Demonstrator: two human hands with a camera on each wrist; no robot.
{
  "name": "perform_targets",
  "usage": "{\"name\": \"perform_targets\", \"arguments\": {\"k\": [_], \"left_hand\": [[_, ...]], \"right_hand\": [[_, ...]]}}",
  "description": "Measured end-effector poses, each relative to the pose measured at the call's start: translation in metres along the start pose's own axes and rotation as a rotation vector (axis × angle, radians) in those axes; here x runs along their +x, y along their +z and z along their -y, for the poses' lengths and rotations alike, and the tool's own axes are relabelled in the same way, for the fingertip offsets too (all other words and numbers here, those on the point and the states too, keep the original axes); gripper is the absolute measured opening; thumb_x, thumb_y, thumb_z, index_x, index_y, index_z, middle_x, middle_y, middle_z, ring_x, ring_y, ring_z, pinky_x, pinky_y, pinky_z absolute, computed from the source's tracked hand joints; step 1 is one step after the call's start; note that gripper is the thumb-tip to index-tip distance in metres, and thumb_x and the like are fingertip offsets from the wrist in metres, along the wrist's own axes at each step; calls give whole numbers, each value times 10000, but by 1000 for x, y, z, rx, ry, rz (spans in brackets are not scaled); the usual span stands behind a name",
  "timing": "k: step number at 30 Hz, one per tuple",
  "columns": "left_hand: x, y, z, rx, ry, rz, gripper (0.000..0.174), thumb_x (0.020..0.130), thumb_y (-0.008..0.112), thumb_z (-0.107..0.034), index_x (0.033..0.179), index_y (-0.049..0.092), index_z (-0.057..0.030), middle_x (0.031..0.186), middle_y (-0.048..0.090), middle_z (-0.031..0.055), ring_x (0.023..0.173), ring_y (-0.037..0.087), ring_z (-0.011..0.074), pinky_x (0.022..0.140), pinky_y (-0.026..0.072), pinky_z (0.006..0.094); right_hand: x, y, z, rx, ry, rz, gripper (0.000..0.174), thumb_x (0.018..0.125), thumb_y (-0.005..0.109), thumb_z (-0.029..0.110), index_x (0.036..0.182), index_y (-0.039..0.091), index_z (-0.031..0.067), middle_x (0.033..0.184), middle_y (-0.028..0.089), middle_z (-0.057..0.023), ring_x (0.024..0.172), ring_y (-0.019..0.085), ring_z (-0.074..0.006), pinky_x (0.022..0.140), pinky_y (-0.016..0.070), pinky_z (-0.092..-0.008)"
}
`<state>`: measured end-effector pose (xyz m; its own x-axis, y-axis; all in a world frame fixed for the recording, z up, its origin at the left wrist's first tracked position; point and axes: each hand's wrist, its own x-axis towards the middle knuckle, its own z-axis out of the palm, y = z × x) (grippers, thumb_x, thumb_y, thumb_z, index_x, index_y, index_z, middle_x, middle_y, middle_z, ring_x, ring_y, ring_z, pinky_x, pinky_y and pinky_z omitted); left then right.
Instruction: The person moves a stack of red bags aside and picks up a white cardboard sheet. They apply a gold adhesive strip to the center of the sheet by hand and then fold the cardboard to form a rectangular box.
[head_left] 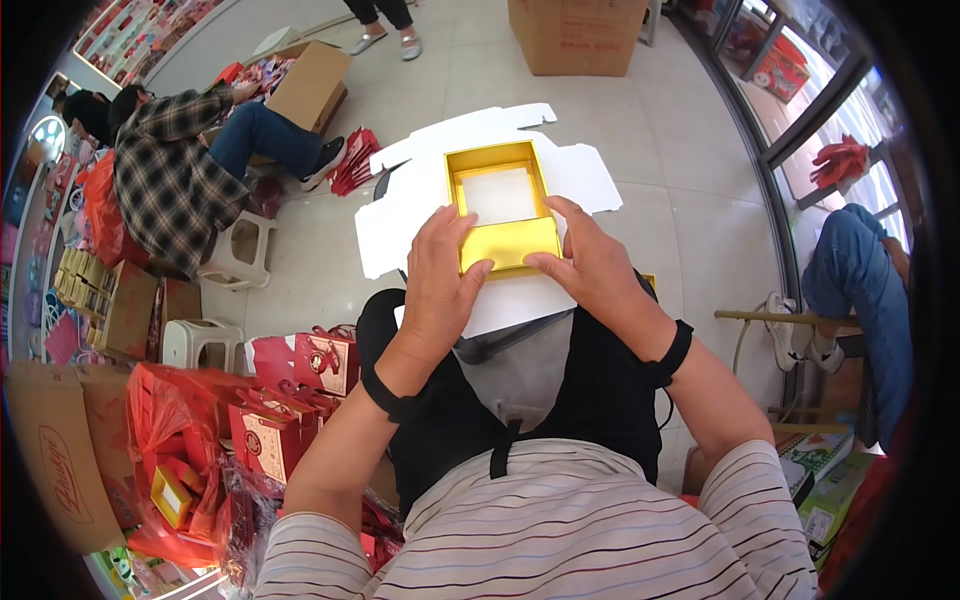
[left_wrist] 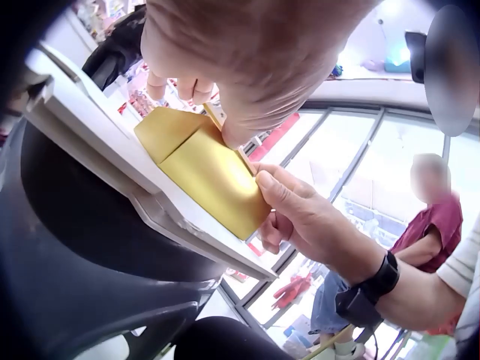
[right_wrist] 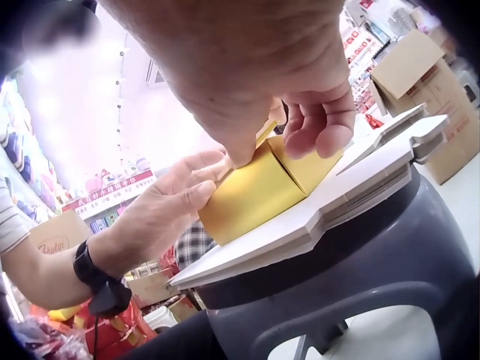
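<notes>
A shiny gold cardboard box point(head_left: 510, 246), open at the top with a pale bottom, sits on a stack of flat white card blanks point(head_left: 385, 238). My left hand point(head_left: 437, 278) grips its near left corner, thumb on the near gold panel and fingers along the left side. At the near right corner my right hand point(head_left: 598, 264) pinches it the same way, its index finger reaching up the right wall. In the left wrist view, the right thumb presses the top edge of the gold side point(left_wrist: 217, 176). The card stack rests on a dark grey plastic stool point(right_wrist: 360, 262).
Red gift bags and boxes point(head_left: 275, 440) crowd the floor at left, beside a brown carton point(head_left: 65, 450). A white stool point(head_left: 203, 345) stands there. A seated person point(head_left: 180, 160) sorts by an open carton. Another person's legs point(head_left: 850, 290) are at right. A large carton point(head_left: 580, 38) stands ahead.
</notes>
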<state>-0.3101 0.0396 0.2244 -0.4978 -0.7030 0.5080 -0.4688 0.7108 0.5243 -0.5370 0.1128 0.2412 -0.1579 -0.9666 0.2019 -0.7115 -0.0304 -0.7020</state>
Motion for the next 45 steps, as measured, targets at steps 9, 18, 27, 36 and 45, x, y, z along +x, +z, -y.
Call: {"name": "perform_targets", "arguments": {"k": [9, 18, 27, 36, 45], "left_hand": [[-5, -5, 1, 292, 189, 127, 349, 802, 883, -129, 1126, 756, -106, 1132, 698, 66, 1334, 571, 339, 1208, 404, 551], [13, -6, 4, 457, 264, 387, 226, 874, 812, -154, 1060, 702, -87, 1059, 711, 94, 1307, 591, 307, 1263, 318, 585], [28, -8, 2, 495, 239, 604, 204, 889, 794, -142, 1019, 654, -69, 999, 714, 115, 1175, 626, 332, 1229, 348, 582], [32, -6, 1, 430, 255, 601, 221, 870, 791, -117, 1011, 631, -61, 981, 697, 135, 1148, 631, 342, 1142, 419, 531], [42, -18, -35, 381, 347, 372, 530, 835, 829, -50, 1324, 623, -34, 1332, 639, 194, 1333, 569, 421, 1159, 426, 504]], "right_hand": [[-9, 5, -12, -191, -294, 19, 320, 922, 833, 270, 1158, 701, 99, 1003, 575, -113, 798, 683, -307, 686, 576, -407], [-9, 9, -11, -274, -267, 103, 240, 920, 809, 187, 1021, 644, 45, 1014, 590, -166, 822, 711, -360, 692, 569, -459], [1, 7, -8, -321, -217, 204, 249, 919, 808, 211, 998, 651, 35, 971, 637, -181, 777, 717, -393, 688, 577, -485], [-6, 25, -27, -239, -331, 25, 112, 856, 693, 45, 942, 643, -6, 913, 664, -209, 726, 730, -373, 632, 583, -468], [-21, 14, -37, -180, -237, -40, 178, 875, 687, 56, 1045, 646, 26, 947, 658, -195, 760, 743, -377, 638, 601, -466]]}}
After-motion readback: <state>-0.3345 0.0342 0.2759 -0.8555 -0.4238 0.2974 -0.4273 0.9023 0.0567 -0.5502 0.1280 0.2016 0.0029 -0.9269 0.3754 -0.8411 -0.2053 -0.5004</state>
